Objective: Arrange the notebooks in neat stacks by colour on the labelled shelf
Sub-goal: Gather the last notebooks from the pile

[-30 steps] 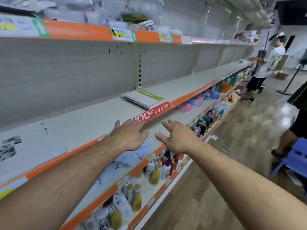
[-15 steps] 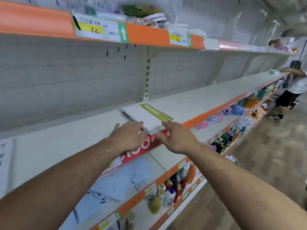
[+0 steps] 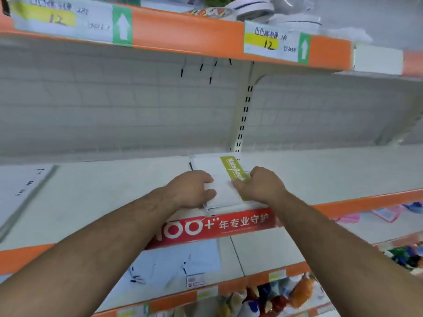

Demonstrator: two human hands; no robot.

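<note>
The shelf (image 3: pixel 109 202) is a long white board with an orange front edge, backed by a pale gridded wall and a slotted upright post (image 3: pixel 244 115). A red banner (image 3: pixel 217 226) with white lettering covers the front edge directly below the hands. At the far left end of the shelf lies a flat white sheet (image 3: pixel 20 188) with small dark marks, well apart from the hands. Overhead, the upper shelf (image 3: pixel 187 33) carries two price labels (image 3: pixel 61 19) with yellow patches and green arrows, and stacked bowls (image 3: pixel 254 8) sit on it. Below, a lower shelf (image 3: pixel 258 252) holds pale blue papers (image 3: pixel 178 264), and blurred bottles (image 3: pixel 274 298) stand on the shelf under that. Pink items (image 3: pixel 348 218) show off to the right, lower down. Nothing stands between the hands and the stack.

The notebooks (image 3: pixel 222 194) lie in a low stack near the front edge of the shelf, just above the red banner, white covers up, the top one crossed by a green band (image 3: pixel 232 171) printed with a word. The left hand (image 3: pixel 194 188) has its fingers curled over the stack's left side, thumb on the cover. The right hand (image 3: pixel 259 185) is curled around the right side, thumb pressed on the green band. The stack sits between the two hands, gripped from both sides.
</note>
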